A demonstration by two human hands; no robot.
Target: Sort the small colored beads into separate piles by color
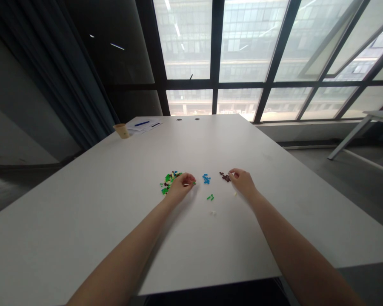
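The mixed heap of small plastic bricks (170, 182), mostly green with some dark, blue and pale pieces, lies on the white table (83, 221), a little left of the middle of the view. The left hand (181, 187) is just at the right side of this heap and touches the tabletop. Its fingers (188, 180) are curled down and nearly closed, and a thin pale piece seems to be between them, but at this small size I cannot tell if it is really gripped. A green piece lies just beside the fingertips.

The right hand (241, 182) is next to the dark brown bricks (225, 177) and its fingers (232, 173) are half closed, thumb and first finger coming near each other. Whether they hold something, I cannot tell. A small cream piece (235, 194) lies just below this hand.

Between the two hands are the blue bricks (206, 179) — a separate small group — and nearer to the person are two green bricks (210, 197) and some white bits (213, 213).

Far away, at the table's other end, stand a paper cup (122, 131) and papers with a blue pen (142, 124). Behind the table is a large window (217, 42) with dark frames — a curtain (67, 72) hangs on the left.
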